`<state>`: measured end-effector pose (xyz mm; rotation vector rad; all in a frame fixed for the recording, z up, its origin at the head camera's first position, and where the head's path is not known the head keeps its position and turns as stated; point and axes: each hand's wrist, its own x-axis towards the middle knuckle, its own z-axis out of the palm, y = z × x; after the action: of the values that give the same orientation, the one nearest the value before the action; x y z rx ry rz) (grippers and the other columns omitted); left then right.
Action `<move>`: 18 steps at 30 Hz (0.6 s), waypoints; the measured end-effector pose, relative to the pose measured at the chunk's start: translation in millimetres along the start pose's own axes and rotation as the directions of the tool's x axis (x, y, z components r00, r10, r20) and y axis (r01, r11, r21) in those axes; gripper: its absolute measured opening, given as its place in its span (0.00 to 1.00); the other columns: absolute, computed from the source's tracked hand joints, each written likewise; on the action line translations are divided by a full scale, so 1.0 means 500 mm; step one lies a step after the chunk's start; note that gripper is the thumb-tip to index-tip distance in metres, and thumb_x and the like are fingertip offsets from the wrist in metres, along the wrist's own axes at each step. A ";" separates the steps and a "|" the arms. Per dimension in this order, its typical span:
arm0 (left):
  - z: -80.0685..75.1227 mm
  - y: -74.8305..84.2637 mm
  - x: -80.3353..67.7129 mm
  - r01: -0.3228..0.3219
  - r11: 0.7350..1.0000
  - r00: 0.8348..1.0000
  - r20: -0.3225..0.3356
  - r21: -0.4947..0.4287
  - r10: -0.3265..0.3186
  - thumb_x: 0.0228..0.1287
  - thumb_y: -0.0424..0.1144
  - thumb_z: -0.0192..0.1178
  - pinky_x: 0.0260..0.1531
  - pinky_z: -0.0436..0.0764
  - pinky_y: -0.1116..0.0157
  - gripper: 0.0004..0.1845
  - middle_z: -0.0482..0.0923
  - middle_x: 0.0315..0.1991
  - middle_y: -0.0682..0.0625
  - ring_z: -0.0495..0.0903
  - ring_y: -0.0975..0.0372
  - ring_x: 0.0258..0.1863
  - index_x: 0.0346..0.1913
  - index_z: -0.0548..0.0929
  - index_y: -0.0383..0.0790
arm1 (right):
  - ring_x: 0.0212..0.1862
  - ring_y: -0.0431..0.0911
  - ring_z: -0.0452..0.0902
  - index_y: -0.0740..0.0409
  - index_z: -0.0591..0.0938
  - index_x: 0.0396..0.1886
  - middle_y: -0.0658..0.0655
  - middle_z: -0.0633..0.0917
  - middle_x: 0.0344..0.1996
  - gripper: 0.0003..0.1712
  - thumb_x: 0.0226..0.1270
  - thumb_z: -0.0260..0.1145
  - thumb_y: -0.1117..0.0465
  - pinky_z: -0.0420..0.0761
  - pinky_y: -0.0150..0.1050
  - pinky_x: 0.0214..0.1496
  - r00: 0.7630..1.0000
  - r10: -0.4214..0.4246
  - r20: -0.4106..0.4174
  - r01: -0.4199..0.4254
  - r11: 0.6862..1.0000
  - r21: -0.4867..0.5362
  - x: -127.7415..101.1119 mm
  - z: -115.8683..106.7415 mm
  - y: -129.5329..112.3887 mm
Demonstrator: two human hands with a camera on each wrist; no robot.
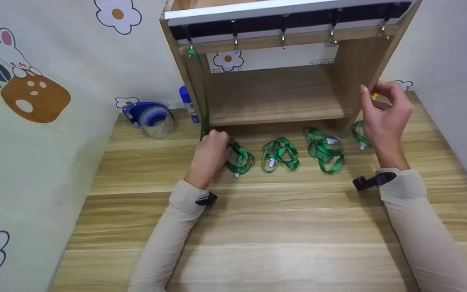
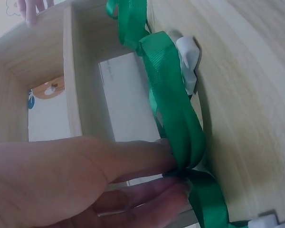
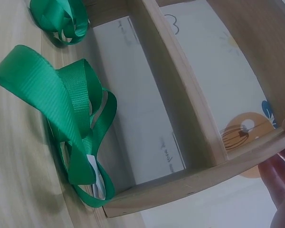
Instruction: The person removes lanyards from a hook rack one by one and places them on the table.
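My left hand pinches green lanyard ribbon between thumb and fingers, low at the rack's left front corner. A green lanyard hangs from the leftmost hook and runs down to this hand. Right beside the hand lies a coiled green lanyard with a white clip. My right hand grips the front edge of the wooden rack's right side panel, thumb inside and fingers outside. More coiled lanyards lie in a row before the wooden rack; the rightmost lanyard is partly behind the right wrist.
Several metal hooks line the dark strip across the rack's top. Left of the rack are a blue tape dispenser and a glue stick. Something yellow shows behind the right hand. A printed wall covering borders the table.
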<state>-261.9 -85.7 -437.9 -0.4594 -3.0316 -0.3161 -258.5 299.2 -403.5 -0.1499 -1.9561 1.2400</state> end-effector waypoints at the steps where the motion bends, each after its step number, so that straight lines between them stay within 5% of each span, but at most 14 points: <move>1: -0.001 -0.001 0.001 0.000 1.000 1.000 0.009 -0.004 0.000 0.75 0.35 0.69 0.33 0.93 0.49 0.07 0.88 0.41 0.36 0.91 0.47 0.38 0.43 0.89 0.32 | 0.57 0.41 0.88 0.58 0.88 0.55 0.53 0.90 0.51 0.19 0.74 0.76 0.51 0.90 0.32 0.58 1.000 -0.001 0.000 0.001 1.000 0.001 0.000 0.000 -0.001; 9: -0.019 -0.007 0.008 -0.050 0.994 0.999 0.017 -0.096 0.051 0.78 0.35 0.65 0.31 0.88 0.56 0.09 0.88 0.34 0.43 0.84 0.57 0.30 0.38 0.89 0.35 | 0.57 0.41 0.88 0.56 0.88 0.56 0.52 0.90 0.51 0.19 0.74 0.76 0.51 0.89 0.30 0.57 1.000 0.011 0.000 -0.011 1.000 -0.003 0.000 0.001 -0.002; 18: -0.102 -0.018 -0.002 -0.142 0.958 0.981 -0.167 -0.249 0.102 0.79 0.37 0.64 0.32 0.87 0.59 0.10 0.91 0.35 0.43 0.84 0.57 0.29 0.43 0.92 0.36 | 0.55 0.40 0.88 0.58 0.89 0.55 0.56 0.91 0.52 0.18 0.73 0.76 0.54 0.89 0.28 0.57 1.000 -0.022 0.000 0.022 1.000 0.019 0.003 0.003 0.007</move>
<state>-262.4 -104.9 -390.0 -0.6058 -2.8080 -0.7115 -261.6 300.9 -405.9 -0.1183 -1.9406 1.2431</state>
